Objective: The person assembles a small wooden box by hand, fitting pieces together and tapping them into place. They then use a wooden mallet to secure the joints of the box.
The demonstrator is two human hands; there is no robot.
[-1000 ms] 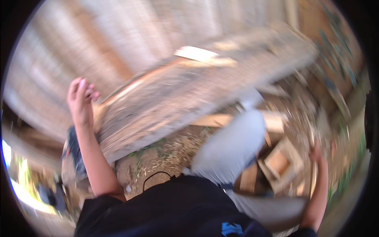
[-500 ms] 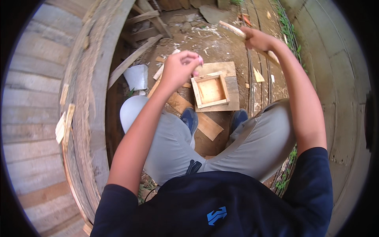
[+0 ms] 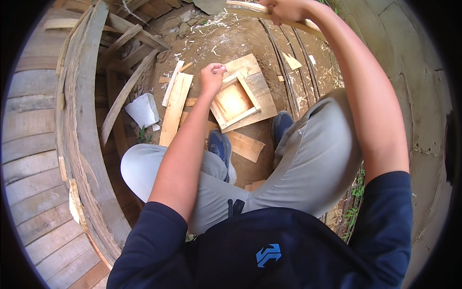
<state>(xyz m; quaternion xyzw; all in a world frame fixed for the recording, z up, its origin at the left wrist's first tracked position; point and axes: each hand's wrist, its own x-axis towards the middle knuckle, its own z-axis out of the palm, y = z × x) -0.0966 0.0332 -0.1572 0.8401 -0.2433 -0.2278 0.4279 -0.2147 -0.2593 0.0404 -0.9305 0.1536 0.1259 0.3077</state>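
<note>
My left hand [image 3: 212, 78] is at the upper left edge of a small square wooden frame [image 3: 253, 111], its fingers pinched together. Whatever they may hold is too small to make out. The frame lies tilted in view on a flat wooden board [image 3: 264, 91] on the ground between my feet. Up at the top right, well away from the frame, my right hand [image 3: 287, 10] is closed around a long, thick piece of wood [image 3: 244, 6]. The far end of this wood is cut off by the picture's upper rim.
Loose planks [image 3: 176, 108] lie left of the frame, near a pale stone block [image 3: 143, 110]. Dark metal rods [image 3: 288, 72] run along the ground at the right, among wood shavings. A plank wall [image 3: 31, 125] stands left; a grey wall [image 3: 423, 96] stands right.
My right hand has lifted the piece of wood higher and farther from the frame. The left hand stays by the frame's corner. The whole view has turned and shifted, so the frame appears rotated.
</note>
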